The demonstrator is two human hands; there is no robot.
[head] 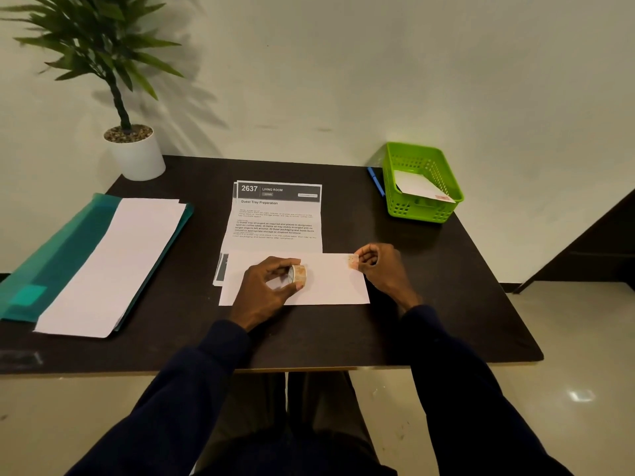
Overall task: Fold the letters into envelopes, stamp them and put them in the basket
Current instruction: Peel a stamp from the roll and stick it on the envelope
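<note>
A white envelope (330, 283) lies flat on the dark table, across the bottom of a stack of printed letters (275, 218). My left hand (264, 290) rests on the envelope and grips a small roll of stamps (298, 273). My right hand (385, 269) pinches a single orange stamp (353, 261) at the envelope's top right corner. At the back right stands a green basket (421, 211) with one stamped white envelope (421, 187) inside.
A pile of white envelopes (113, 262) lies on a teal folder (44, 259) at the left. A potted plant (135, 149) stands at the back left corner. A blue pen (375, 181) lies beside the basket. The table's front edge (261, 367) is near my lap.
</note>
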